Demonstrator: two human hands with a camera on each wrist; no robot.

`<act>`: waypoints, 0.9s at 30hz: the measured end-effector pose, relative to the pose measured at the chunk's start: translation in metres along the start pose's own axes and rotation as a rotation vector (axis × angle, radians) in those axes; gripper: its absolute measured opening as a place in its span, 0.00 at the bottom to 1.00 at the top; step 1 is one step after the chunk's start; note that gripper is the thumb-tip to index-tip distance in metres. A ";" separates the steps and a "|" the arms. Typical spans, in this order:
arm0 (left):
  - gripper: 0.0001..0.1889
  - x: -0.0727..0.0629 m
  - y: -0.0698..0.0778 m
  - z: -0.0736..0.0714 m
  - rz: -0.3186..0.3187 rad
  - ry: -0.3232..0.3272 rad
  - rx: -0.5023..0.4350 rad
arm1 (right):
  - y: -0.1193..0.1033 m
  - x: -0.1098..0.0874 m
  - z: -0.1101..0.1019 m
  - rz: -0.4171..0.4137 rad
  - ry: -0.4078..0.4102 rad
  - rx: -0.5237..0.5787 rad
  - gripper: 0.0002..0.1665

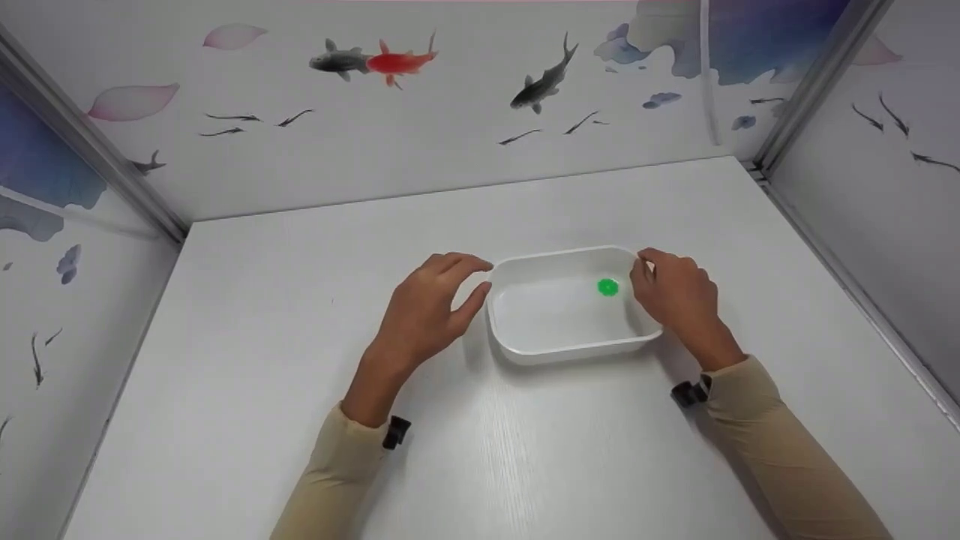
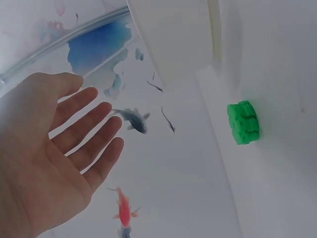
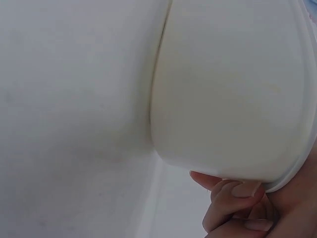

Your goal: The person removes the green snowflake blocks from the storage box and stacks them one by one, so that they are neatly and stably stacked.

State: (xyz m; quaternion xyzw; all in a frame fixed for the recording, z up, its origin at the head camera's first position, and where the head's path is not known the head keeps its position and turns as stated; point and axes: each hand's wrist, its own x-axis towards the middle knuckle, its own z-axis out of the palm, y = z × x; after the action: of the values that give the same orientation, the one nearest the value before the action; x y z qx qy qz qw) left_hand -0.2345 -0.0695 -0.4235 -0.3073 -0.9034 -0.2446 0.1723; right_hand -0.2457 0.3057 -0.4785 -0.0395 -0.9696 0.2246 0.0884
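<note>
A white rectangular tub (image 1: 574,350) stands right of centre in the head view. My right hand (image 1: 679,294) grips its right end; in the right wrist view, curled fingers (image 3: 230,201) hold it at the rim. My left hand (image 1: 427,311) is at the tub's left end, thumb and fingers apart near the rim; the left wrist view shows its fingers spread and holding nothing. A small green scalloped piece (image 1: 607,287) appears inside the tub in the head view. In the left wrist view a green scalloped piece (image 2: 243,123) sits on a white surface beside a white container's side.
The white table (image 1: 255,360) is bounded by a printed back wall (image 1: 465,135) with fish pictures and by side panels. Metal posts (image 1: 817,82) stand at the back corners. Black wrist devices (image 1: 396,433) sit at the sleeve cuffs.
</note>
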 end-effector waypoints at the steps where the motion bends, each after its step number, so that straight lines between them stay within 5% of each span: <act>1: 0.14 0.002 0.003 0.001 0.008 -0.003 -0.003 | 0.000 0.000 0.000 0.000 -0.002 0.001 0.27; 19: 0.13 0.038 0.041 0.032 0.039 -0.134 -0.082 | -0.001 0.000 -0.001 0.031 -0.029 0.010 0.28; 27: 0.12 0.063 0.052 0.035 0.046 -0.157 -0.105 | -0.002 0.000 0.001 0.018 -0.002 0.007 0.27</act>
State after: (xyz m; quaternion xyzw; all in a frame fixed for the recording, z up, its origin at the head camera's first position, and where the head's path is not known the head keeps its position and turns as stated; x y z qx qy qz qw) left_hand -0.2542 0.0156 -0.4052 -0.3547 -0.8927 -0.2628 0.0900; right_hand -0.2458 0.3037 -0.4781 -0.0477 -0.9685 0.2290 0.0855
